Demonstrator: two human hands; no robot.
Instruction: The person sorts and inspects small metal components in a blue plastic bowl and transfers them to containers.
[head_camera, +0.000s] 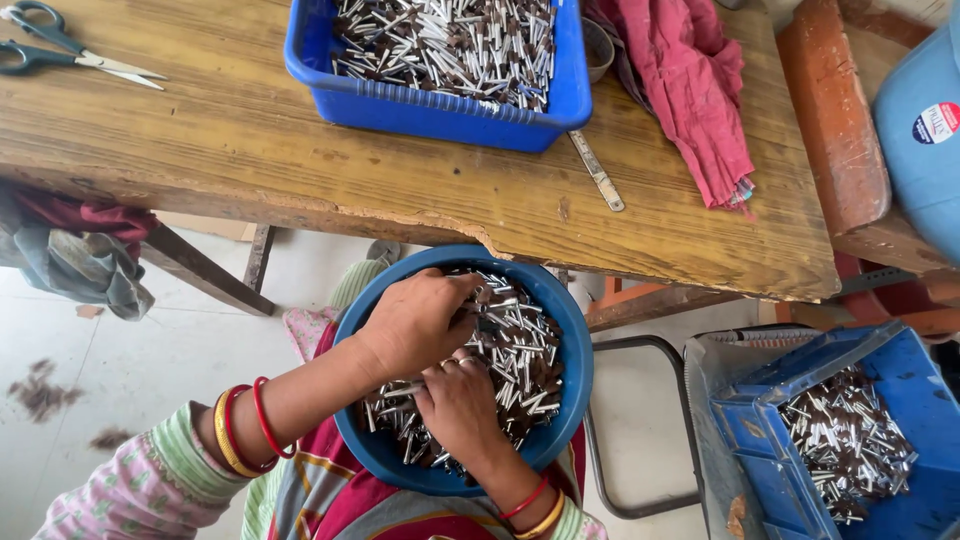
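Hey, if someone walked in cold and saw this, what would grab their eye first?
Probably the round blue bowl on the person's lap, heaped with small silver-and-brown metal pieces, with the left hand and right hand both dug into them. Next, the blue tray of the same pieces on the wooden table, beside a red cloth.

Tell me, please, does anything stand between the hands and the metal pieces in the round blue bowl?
Nothing visible does. The left hand and right hand are both already inside the bowl, resting directly on the heap of pieces. The table edge lies beyond the bowl, not over it.
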